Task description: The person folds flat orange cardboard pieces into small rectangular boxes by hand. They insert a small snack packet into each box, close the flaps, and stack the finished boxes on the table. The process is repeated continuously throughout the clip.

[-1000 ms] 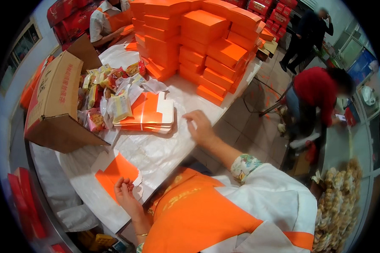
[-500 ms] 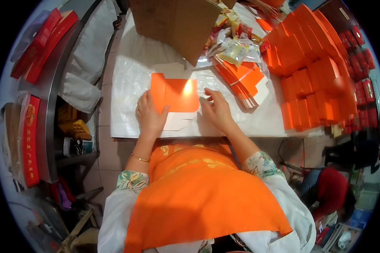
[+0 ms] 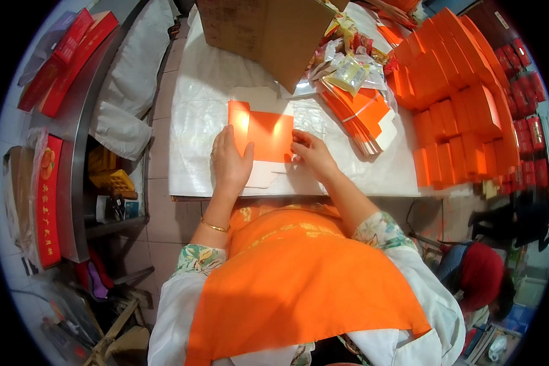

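In front of me on the white-covered table lies an orange carton blank, with pale unprinted flaps at its far and near ends. My left hand rests on its left panel, fingers stretched forward and thumb out to the side. At the right edge, my right hand has its fingers bent and closed on the card's border; the fingertips are partly hidden. Farther right is a bundle of flat orange carton blanks, bound with a band and touched by neither hand.
A brown cardboard box stands at the far side. Wrapped packets are heaped beside it. Folded orange boxes are stacked at the right. A metal-edged bench runs along the left. At lower right, a person in red bends down.
My right hand has come in from beside the carton blank to its right edge. The left hand stays on the left panel, whose angle has changed slightly. The whole view has shifted a little.
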Available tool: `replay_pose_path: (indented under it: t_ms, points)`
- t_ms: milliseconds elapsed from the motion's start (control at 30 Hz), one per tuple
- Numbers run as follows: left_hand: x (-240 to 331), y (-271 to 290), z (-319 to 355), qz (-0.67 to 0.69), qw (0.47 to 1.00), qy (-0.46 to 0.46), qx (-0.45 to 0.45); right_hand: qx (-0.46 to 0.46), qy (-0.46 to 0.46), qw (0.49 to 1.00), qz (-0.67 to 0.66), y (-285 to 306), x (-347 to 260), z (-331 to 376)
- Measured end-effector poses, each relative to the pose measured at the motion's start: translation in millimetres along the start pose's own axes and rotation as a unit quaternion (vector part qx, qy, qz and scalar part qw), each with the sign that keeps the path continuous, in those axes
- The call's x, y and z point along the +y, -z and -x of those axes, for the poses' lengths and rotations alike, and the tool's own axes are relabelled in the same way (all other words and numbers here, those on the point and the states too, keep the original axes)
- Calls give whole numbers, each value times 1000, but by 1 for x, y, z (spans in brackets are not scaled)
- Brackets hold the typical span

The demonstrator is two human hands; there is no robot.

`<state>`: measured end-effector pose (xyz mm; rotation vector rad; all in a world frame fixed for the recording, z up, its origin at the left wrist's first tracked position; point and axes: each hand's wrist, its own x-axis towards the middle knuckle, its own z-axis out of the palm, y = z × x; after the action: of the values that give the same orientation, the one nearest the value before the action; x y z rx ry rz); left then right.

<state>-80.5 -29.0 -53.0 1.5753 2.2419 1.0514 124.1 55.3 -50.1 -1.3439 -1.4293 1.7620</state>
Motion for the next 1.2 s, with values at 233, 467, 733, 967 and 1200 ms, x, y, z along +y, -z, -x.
replay_pose_path:
  t_ms: [233, 467, 733, 967, 1200]
  points:
    - [10, 15, -6, 37, 999, -22, 32, -13, -32, 999, -37, 1, -6, 20]
    - [-12, 27, -40, 363, 922, 62, -117, 109, 219, 935, 258, 16, -25, 19]
    - [33, 60, -48, 392, 829, -26, -398, -76, 337, 864, 366, 44, -115, 55]
    - [58, 46, -25, 537, 712, 76, -446, -125, 326, 803, 483, 70, -114, 63]
    - [72, 54, -28, 274, 851, -171, -414, -96, 469, 716, 507, 73, -112, 72]
